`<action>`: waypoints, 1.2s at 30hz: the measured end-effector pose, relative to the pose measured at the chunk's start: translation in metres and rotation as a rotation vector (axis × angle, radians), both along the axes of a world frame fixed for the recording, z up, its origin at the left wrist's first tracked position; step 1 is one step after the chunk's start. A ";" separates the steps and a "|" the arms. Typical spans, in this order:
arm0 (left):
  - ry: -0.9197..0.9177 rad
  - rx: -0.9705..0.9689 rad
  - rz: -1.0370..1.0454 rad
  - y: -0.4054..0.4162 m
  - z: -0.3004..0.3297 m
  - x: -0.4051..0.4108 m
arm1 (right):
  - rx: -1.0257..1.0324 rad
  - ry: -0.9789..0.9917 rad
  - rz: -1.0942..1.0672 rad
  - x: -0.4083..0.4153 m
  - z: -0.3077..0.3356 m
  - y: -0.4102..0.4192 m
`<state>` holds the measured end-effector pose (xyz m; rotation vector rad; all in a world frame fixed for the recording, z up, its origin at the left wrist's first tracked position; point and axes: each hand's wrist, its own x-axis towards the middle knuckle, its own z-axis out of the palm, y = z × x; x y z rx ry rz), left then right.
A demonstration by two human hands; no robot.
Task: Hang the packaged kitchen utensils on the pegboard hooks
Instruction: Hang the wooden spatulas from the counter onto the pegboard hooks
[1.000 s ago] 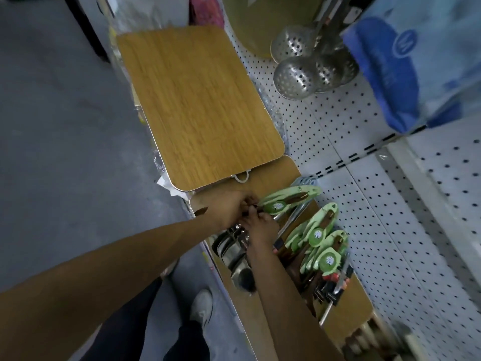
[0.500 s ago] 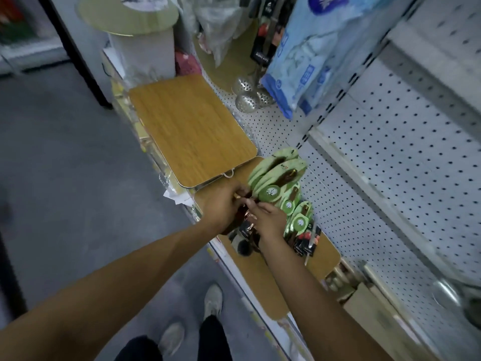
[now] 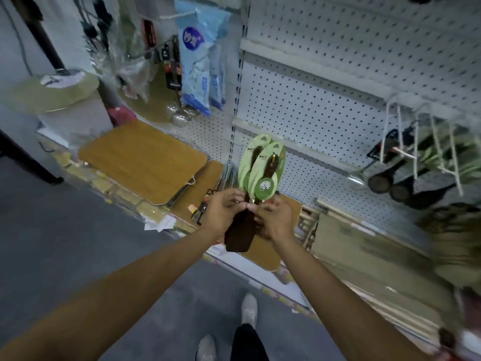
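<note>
Lifted off the shelf since a moment ago, the utensils now stand upright in front of the pegboard, green cards on top, dark ends hanging below. Left hand and right hand both grip the bunch at its middle, fingers curled around it. White hooks jut out to the right.

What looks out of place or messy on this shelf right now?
Mostly tidy. A few dark utensils lie loose on the wooden board rather than hanging, and white paper scraps stick out over the shelf edge. The green-carded utensil bundle is not yet hung: the left hand and right hand grip it.
</note>
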<state>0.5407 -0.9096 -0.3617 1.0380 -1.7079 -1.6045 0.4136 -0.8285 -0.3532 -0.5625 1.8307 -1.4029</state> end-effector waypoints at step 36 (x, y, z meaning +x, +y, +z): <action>-0.032 -0.090 -0.398 0.302 0.063 -0.294 | -0.241 0.093 -0.176 -0.314 0.051 0.386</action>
